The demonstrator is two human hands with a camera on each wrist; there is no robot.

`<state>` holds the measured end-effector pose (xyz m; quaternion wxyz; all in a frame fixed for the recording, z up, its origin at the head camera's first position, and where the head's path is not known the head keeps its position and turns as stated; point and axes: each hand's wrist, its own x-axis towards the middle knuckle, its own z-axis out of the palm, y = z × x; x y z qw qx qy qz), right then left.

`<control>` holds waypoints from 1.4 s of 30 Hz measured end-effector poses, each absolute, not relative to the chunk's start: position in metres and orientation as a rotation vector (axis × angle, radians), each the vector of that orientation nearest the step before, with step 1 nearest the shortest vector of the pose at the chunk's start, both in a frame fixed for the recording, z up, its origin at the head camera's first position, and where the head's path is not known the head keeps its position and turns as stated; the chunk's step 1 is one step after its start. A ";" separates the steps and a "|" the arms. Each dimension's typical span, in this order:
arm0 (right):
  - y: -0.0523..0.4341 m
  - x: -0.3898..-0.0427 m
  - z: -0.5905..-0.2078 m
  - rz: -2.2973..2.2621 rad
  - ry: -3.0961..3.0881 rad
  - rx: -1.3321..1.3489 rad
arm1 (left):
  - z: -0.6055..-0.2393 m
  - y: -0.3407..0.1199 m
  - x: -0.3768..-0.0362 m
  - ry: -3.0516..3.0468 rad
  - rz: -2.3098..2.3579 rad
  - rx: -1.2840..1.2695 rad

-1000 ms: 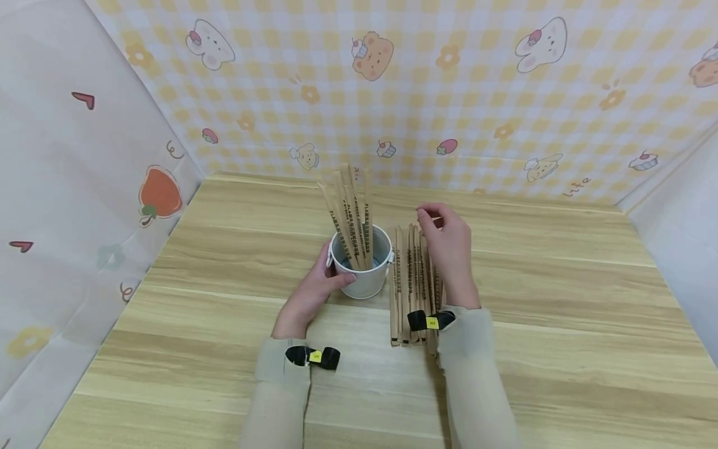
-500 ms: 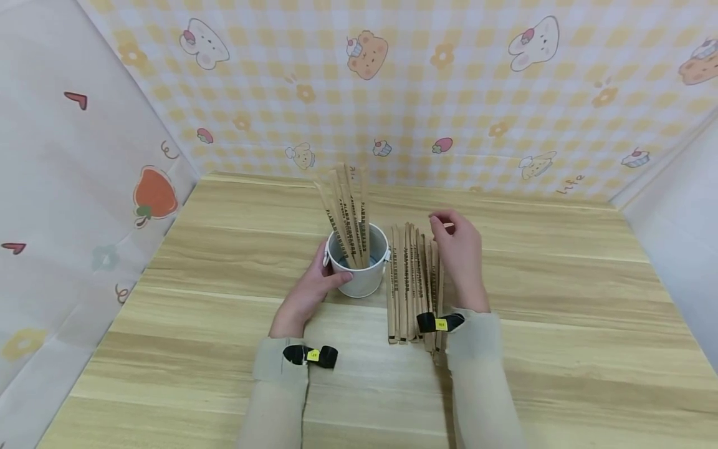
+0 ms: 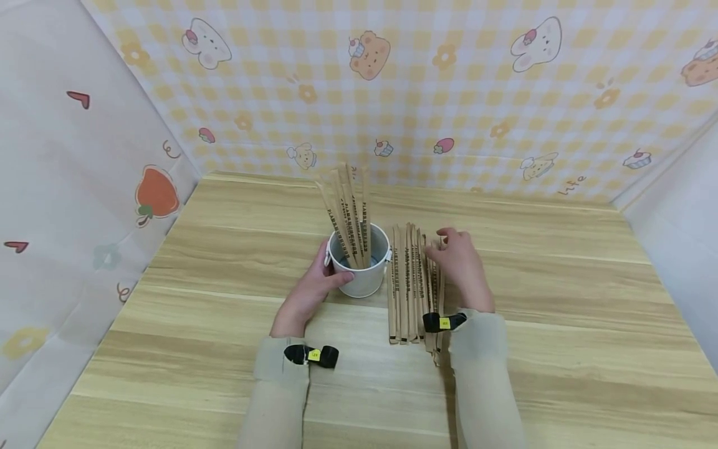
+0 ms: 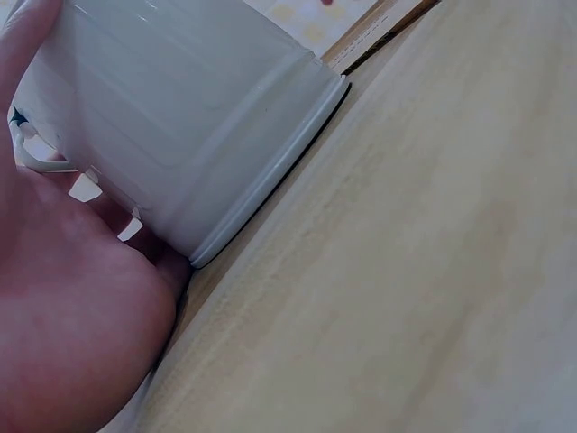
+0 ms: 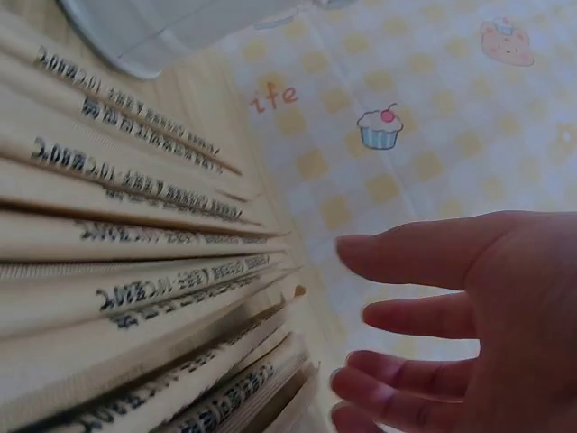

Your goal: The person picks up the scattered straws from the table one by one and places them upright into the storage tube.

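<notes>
On the left, the person's left hand (image 3: 307, 292) holds the small white metal bucket (image 3: 364, 274) from its near side; its grip is curled around the bucket wall, with the thumb on the front. In the left wrist view the palm (image 4: 63, 316) presses against the bucket wall (image 4: 171, 126), and the bucket stands upright on the light wooden surface (image 3: 561, 324). Several long paper-wrapped chopstick sleeves with dark print (image 3: 350, 215) stand in the bucket and lean a little to the back left. Just beside the bucket, to the right, a row of the same brown paper sleeves (image 3: 405, 293) lies flat on the surface, side by side. The right hand (image 3: 461, 269) is over the right part of this row, its grip wide and holding nothing: in the right wrist view the fingers (image 5: 424, 257) are spread and almost straight above the printed sleeves (image 5: 135, 298). I cannot tell if the fingertips touch the paper.
</notes>
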<state>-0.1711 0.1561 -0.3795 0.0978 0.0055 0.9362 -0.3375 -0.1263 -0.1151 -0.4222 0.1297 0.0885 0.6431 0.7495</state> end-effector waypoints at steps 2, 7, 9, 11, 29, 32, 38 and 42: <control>0.157 -0.171 -0.382 -0.965 2.754 0.018 | -0.416 -0.114 -0.124 1.871 2.174 0.258; 0.156 -0.172 -0.387 -0.955 2.726 0.006 | -0.410 -0.112 -0.121 1.865 2.184 0.269; 0.156 -0.173 -0.389 -0.952 2.726 -0.001 | -0.416 -0.113 -0.123 1.862 2.191 0.275; 0.156 -0.173 -0.389 -0.946 2.733 -0.007 | -0.423 -0.114 -0.126 1.863 2.196 0.278; 0.155 -0.176 -0.397 -0.892 2.796 -0.012 | -0.428 -0.116 -0.128 1.868 2.207 0.289; 0.155 -0.176 -0.398 -0.879 2.824 -0.001 | -0.427 -0.116 -0.129 1.872 2.196 0.274; 0.155 -0.174 -0.399 -0.900 2.827 0.043 | -0.416 -0.114 -0.125 1.873 2.183 0.268; 0.156 -0.174 -0.397 -0.916 2.820 0.061 | -0.406 -0.112 -0.121 1.878 2.174 0.254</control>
